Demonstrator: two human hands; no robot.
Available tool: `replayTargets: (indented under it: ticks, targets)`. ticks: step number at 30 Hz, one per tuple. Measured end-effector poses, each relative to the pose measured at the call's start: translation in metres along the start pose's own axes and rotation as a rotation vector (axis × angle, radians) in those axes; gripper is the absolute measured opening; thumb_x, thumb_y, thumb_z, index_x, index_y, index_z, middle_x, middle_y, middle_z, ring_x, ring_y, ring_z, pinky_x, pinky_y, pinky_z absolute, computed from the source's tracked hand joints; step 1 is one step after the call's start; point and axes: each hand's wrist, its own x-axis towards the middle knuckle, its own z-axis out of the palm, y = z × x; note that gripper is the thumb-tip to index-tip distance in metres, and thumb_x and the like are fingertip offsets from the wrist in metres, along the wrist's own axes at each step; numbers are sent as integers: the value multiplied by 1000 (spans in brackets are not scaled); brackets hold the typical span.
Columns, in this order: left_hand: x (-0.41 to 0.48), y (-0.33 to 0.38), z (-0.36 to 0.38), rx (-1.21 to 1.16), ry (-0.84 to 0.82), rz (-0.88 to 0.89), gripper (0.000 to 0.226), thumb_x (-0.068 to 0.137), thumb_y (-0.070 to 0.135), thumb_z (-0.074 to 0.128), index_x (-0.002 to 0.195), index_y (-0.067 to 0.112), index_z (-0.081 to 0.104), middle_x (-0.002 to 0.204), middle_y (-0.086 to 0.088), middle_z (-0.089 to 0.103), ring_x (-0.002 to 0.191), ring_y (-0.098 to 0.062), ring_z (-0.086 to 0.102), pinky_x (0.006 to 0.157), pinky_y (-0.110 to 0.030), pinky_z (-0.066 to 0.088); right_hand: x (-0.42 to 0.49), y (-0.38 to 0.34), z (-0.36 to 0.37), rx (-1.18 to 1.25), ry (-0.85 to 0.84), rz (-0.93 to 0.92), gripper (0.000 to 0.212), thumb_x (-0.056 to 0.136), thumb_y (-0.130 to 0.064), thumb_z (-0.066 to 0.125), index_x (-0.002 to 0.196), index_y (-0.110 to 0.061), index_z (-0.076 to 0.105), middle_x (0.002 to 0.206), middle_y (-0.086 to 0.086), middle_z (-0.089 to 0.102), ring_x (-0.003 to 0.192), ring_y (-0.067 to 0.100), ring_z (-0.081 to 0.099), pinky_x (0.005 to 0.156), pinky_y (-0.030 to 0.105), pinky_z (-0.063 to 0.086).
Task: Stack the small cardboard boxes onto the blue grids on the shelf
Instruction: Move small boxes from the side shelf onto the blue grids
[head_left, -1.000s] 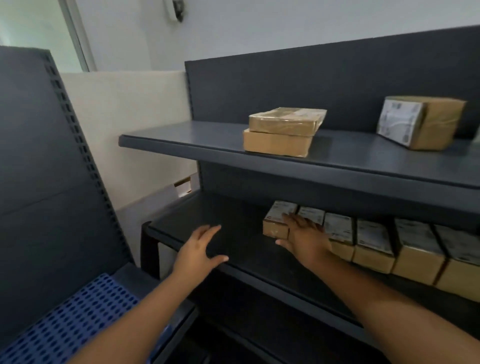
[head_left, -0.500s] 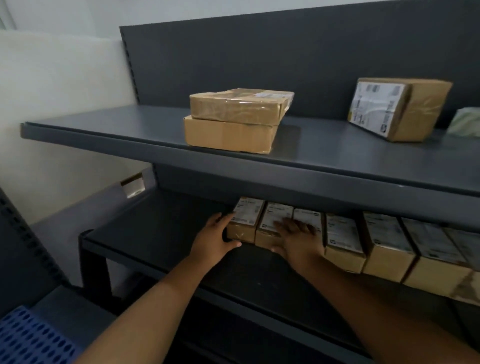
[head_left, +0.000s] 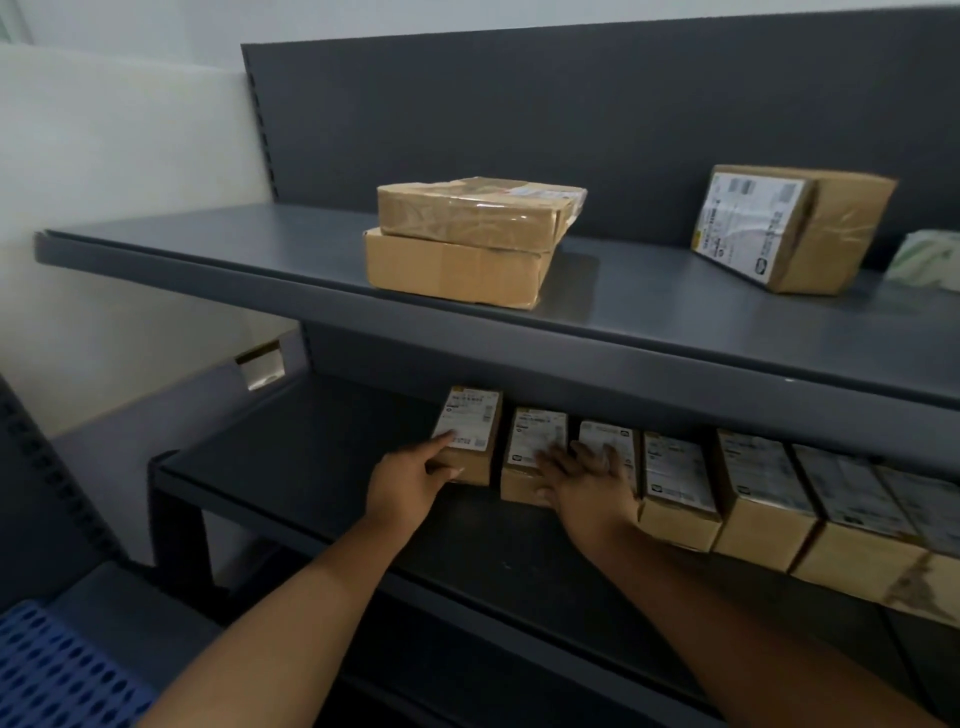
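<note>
A row of several small cardboard boxes with white labels stands on the lower dark shelf (head_left: 322, 467). My left hand (head_left: 410, 480) grips the leftmost small box (head_left: 470, 423), thumb on its front, index finger on its label. That box sits slightly apart from the row. My right hand (head_left: 587, 480) lies spread over the second small box (head_left: 535, 441) and the third small box (head_left: 610, 439), thumb at the second box's front. A corner of the blue grid (head_left: 47, 670) shows at the bottom left.
On the upper grey shelf (head_left: 208, 244) lie two stacked flat parcels (head_left: 467, 239), a tilted labelled carton (head_left: 789, 223) and a pale green packet (head_left: 927, 260) at the right edge. A dark perforated upright (head_left: 31, 467) stands on the left. More small boxes (head_left: 769, 493) continue to the right.
Both hands have closed in on the row: my left hand came from the open shelf onto the leftmost box. That box now stands a little apart from the others. The view shifted right.
</note>
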Motion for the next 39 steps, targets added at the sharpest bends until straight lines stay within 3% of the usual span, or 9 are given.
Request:
replayTargets:
  ticks: [3, 5, 8, 10, 14, 22, 30, 35, 39]
  targets:
    - [-12, -7, -21, 10, 33, 7, 58, 81, 28, 78, 133, 41, 56, 128, 1, 65, 112, -13, 62, 95, -24, 49, -2, -5, -3, 11, -20, 3, 57, 101, -43, 34, 152, -32, 11, 162, -4, 13, 148, 26, 8, 114, 57, -2]
    - [-22, -12, -36, 19, 55, 14, 59, 80, 27, 79, 132, 41, 57, 127, 1, 66, 110, -12, 63, 95, -24, 50, -7, -10, -4, 28, 28, -36, 56, 100, -41, 38, 151, -31, 19, 160, -3, 21, 146, 29, 19, 115, 55, 5]
    - [-40, -20, -61, 13, 72, 21, 59, 79, 23, 80, 132, 38, 58, 125, -1, 67, 109, -13, 63, 97, -28, 51, -14, -26, -8, 155, 63, -123, 55, 98, -29, 48, 149, -27, 29, 158, 0, 28, 130, 32, 47, 109, 45, 35]
    - [-54, -25, -78, 19, 76, -5, 58, 80, 21, 80, 131, 37, 59, 126, -1, 66, 110, -13, 62, 99, -26, 48, -15, -40, -13, 236, 18, -167, 59, 99, -19, 46, 152, -28, 21, 161, -2, 15, 128, 24, 50, 99, 37, 48]
    - [-87, -34, -118, 64, 156, -4, 57, 76, 16, 83, 127, 30, 64, 122, -5, 68, 105, -10, 62, 94, -9, 42, -22, -66, -30, 358, 57, -227, 51, 101, -30, 43, 150, -28, 28, 159, -6, 22, 129, 12, 48, 99, 30, 47]
    - [-183, -57, -214, 265, 235, -74, 55, 74, 21, 85, 125, 29, 66, 119, -3, 70, 99, -19, 68, 83, -33, 58, -36, -143, -76, 333, 94, -371, 50, 103, -36, 34, 151, -23, 26, 160, -2, 21, 127, 15, 50, 98, 28, 45]
    - [-307, -72, -328, 539, 342, -221, 58, 75, 21, 84, 129, 25, 64, 119, -6, 70, 93, -23, 70, 74, -40, 60, -82, -269, -139, 451, 253, -666, 50, 92, -22, 64, 140, -16, 49, 146, 7, 48, 90, 35, 67, 75, 39, 53]
    - [-396, -64, -393, 618, 480, -376, 58, 74, 23, 84, 128, 27, 65, 116, -3, 71, 93, -21, 70, 78, -36, 58, -114, -355, -171, 462, 248, -880, 52, 101, -38, 42, 150, -23, 30, 156, 0, 31, 106, 29, 61, 84, 37, 49]
    - [-472, -55, -438, 677, 607, -492, 58, 70, 18, 87, 125, 22, 68, 114, -7, 72, 91, -24, 70, 78, -35, 57, -143, -426, -192, 453, 279, -1038, 52, 102, -37, 40, 150, -22, 28, 157, 1, 30, 105, 30, 61, 82, 36, 49]
